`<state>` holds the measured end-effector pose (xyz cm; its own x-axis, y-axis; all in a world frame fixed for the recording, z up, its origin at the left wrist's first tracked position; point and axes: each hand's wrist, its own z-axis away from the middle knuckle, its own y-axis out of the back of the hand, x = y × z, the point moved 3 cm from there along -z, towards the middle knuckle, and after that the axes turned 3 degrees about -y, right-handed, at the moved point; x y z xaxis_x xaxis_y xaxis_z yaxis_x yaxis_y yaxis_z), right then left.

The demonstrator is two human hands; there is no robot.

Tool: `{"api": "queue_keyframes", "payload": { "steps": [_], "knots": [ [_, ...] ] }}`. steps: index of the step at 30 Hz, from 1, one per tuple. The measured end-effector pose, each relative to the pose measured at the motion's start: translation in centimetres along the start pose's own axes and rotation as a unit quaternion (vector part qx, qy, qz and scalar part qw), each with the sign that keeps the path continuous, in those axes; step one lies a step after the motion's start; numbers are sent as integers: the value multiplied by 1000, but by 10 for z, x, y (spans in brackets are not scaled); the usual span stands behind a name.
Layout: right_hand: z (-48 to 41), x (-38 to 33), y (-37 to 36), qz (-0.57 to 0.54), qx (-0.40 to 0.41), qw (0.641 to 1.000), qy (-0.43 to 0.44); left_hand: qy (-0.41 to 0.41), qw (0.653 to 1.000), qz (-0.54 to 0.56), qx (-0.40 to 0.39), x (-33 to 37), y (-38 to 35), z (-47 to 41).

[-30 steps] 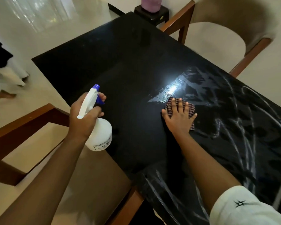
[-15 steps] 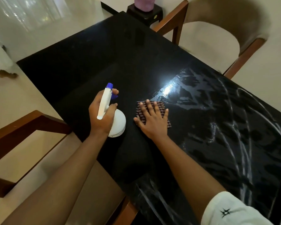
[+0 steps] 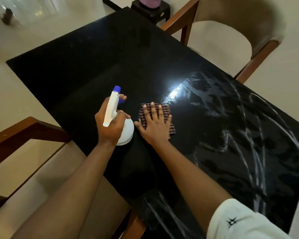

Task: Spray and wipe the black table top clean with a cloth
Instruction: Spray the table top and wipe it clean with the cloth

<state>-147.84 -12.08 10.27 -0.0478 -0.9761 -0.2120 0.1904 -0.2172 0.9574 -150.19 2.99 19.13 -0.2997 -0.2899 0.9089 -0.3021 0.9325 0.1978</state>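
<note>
Spray bottle in one hand, cloth pinned under the other, on the black table top.

The left hand [image 3: 110, 125] is wrapped around the neck of the white spray bottle [image 3: 126, 131], forefinger on the blue trigger, nozzle aimed away over the black table top [image 3: 97, 62]. Just beside it, the right hand [image 3: 154, 125] lies flat with fingers spread, pressing the checked cloth [image 3: 164, 109] onto the surface; the cloth shows beyond the fingertips and at the hand's right edge. Whitish wet streaks [image 3: 248, 135] cover the table to the right.

Black table top [image 3: 97, 54]; checked cloth [image 3: 166, 111] (maroon-white); white spray bottle [image 3: 128, 130], blue nozzle.
</note>
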Motion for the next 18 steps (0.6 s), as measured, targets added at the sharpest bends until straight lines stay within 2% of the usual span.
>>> {"api": "queue_keyframes", "payload": {
  "steps": [4, 8, 11, 15, 18],
  "knots": [
    [-5, 19, 4, 18, 13, 1000, 23, -9, 1000, -6, 6, -1, -1, 2],
    [-18, 103, 24, 12, 52, 991, -122, -10, 1000, -1, 8, -2, -1, 2],
    [-14, 142, 35, 0, 42, 982, -183, -16, 1000, -8, 16, -2, 1, 1],
    [-10, 117, 29, -20, 44, 973, -224, -37, 999, 0, 19, -2, 1, 2],
    [-10, 69, 16, -4, 44, 987, -155, -34, 999, -13, 20, -5, 0, 2]
  ]
}}
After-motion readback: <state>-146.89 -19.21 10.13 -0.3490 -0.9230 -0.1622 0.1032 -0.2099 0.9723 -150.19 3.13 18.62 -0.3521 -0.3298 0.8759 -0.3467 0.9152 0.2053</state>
